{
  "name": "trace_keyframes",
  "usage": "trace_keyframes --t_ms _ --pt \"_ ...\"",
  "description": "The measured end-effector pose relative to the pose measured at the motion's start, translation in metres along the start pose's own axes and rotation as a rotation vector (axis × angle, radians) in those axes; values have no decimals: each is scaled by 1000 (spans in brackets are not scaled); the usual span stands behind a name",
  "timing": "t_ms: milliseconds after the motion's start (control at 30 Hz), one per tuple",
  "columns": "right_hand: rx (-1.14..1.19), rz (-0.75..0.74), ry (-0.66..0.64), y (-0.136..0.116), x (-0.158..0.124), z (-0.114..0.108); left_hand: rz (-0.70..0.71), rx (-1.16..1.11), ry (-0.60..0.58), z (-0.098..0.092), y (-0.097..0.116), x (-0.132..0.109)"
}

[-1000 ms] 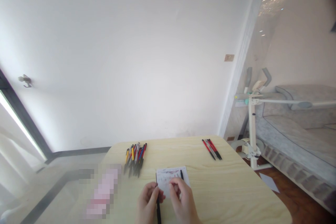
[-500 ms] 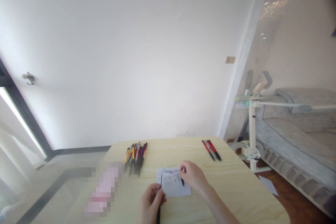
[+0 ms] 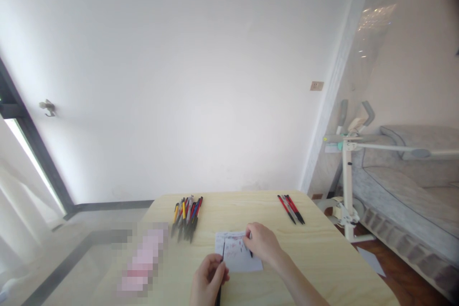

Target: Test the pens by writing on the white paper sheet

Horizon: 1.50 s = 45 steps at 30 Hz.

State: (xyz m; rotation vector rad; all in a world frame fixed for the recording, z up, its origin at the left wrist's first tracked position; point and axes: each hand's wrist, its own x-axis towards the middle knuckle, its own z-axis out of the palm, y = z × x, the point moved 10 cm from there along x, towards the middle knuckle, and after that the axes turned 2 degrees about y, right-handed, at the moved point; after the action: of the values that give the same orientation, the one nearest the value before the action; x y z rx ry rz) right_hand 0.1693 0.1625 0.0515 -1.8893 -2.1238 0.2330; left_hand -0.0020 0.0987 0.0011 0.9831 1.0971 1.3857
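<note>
My left hand (image 3: 209, 281) is closed around a thin black pen (image 3: 222, 267) that points up onto a small white paper (image 3: 234, 253) marked with red and dark scribbles. My right hand (image 3: 263, 243) rests on the paper's right side, fingers curled on a short dark pen piece (image 3: 250, 251). The paper lies on a light wooden table (image 3: 322, 258). A bunch of several coloured pens (image 3: 186, 211) lies at the far left of the table. A small group of red and black pens (image 3: 290, 209) lies at the far right.
A blurred pink patch (image 3: 141, 263) sits left of the table. A white stand with an arm (image 3: 347, 172) and a grey sofa (image 3: 412, 177) are at the right. A white wall is behind the table, a dark-framed window at left.
My right hand moved away from my left hand to the paper's right side, carrying the short dark piece. The left hand kept the black pen and barely moved.
</note>
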Motion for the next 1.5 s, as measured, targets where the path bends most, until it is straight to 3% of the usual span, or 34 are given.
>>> trace_keyframes --t_ms 800,933,1500 --pt "-229 -23 -12 -19 2 9 -8 8 35 -1 5 -1" --pt "-230 -29 -15 -20 2 11 2 2 83 -5 3 -2" --pt "-250 -22 -77 -20 10 18 4 14 30 0 7 -3"
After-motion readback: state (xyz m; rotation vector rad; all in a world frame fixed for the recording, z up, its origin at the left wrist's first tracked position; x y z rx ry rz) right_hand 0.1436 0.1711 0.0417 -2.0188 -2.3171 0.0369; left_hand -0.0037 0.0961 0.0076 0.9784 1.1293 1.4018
